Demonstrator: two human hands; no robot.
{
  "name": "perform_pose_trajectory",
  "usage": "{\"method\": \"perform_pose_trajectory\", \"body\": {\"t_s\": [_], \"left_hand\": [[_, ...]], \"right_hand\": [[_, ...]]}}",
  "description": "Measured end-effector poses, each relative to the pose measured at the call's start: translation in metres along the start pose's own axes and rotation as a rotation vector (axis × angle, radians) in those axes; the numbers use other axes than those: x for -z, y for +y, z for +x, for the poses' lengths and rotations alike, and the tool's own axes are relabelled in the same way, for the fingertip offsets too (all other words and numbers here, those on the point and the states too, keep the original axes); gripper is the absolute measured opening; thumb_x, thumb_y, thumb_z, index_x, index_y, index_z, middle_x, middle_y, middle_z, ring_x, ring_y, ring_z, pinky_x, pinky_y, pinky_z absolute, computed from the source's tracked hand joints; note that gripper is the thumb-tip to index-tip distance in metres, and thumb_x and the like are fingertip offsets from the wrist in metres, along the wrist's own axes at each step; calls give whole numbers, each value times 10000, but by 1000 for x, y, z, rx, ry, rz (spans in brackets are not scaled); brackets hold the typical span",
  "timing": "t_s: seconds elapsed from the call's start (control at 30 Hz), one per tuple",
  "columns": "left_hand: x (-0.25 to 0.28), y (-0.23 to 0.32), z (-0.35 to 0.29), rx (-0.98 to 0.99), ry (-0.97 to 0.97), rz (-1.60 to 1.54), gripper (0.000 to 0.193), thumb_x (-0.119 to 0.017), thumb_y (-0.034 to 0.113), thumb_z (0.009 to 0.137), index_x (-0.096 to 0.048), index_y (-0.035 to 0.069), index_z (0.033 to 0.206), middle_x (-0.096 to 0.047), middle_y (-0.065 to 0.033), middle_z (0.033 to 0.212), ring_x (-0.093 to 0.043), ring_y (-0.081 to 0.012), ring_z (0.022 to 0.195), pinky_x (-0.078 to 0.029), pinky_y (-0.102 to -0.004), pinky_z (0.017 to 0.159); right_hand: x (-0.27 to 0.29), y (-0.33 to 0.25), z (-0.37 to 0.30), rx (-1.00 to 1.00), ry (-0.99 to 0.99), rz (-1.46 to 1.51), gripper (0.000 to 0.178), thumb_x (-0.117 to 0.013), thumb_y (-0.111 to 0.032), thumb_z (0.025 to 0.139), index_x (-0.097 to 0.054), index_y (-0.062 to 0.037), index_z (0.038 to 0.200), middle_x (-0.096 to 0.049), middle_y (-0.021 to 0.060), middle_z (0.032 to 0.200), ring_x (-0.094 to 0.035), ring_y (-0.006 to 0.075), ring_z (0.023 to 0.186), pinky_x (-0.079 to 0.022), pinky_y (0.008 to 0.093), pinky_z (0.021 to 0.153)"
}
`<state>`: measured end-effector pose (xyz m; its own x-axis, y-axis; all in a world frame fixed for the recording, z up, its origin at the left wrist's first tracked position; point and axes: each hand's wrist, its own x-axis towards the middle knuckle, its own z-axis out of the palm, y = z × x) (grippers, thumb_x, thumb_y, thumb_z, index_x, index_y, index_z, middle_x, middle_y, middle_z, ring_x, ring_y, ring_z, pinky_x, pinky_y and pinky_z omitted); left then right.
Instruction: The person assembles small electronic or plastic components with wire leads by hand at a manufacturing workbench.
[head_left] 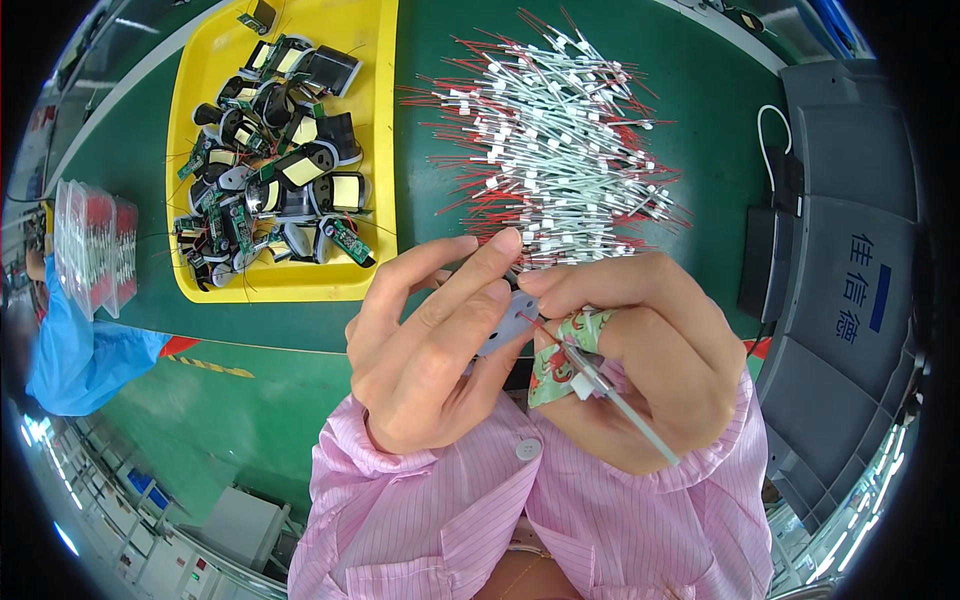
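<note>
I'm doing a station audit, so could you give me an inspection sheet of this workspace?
Surface: green tabletop.
Job's things: pale holed part in hand, a red wire at its face; whether it passes through a hole is unclear.
Stock: yellow tray of black housings, some with green boards; beside it, a pile of red and white wires.
Clutter: clear boxes at far left.
Left grip: closed on the pale holed part.
Right grip: fingertips at the part's edge; patterned wrap on a digit.
Cables: white cord looped at right.
Surroundings: someone's blue sleeve at left; grey panel at right.
</note>
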<state>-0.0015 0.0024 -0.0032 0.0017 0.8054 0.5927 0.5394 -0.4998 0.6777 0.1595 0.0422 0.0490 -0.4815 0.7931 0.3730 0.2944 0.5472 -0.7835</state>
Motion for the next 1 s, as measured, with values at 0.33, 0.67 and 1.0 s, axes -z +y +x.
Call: {"method": "perform_pose_trajectory", "body": {"t_s": [0.33, 0.67, 1.0], "left_hand": [[0, 1, 0, 0, 15, -12, 456, -804, -27, 608, -584, -10, 1006, -676, -211, 1086, -641, -354, 891, -545, -335, 633], [0, -2, -2, -28, -14, -37, 403, -687, -51, 676, -549, -61, 1054, -651, -318, 1036, -624, -394, 879, -535, -429, 738], [0, -2, -1, -10, 17, -13, 474, -804, -33, 585, -584, -12, 1005, -676, -216, 1080, -639, -351, 884, -554, -334, 634]], "right_hand": [[9, -4, 5, -174, -60, 124, 165, -719, 101, 668, -573, 64, 734, -617, 188, 905, -697, 278, 847, -582, 336, 734], [4, -5, 4, -158, -54, 100, 185, -720, 97, 677, -552, 53, 743, -615, 187, 897, -695, 284, 867, -577, 334, 744], [1, -10, 2, -164, -31, 38, 217, -715, 93, 688, -507, 35, 710, -614, 197, 889, -695, 285, 864, -575, 329, 737]]}}
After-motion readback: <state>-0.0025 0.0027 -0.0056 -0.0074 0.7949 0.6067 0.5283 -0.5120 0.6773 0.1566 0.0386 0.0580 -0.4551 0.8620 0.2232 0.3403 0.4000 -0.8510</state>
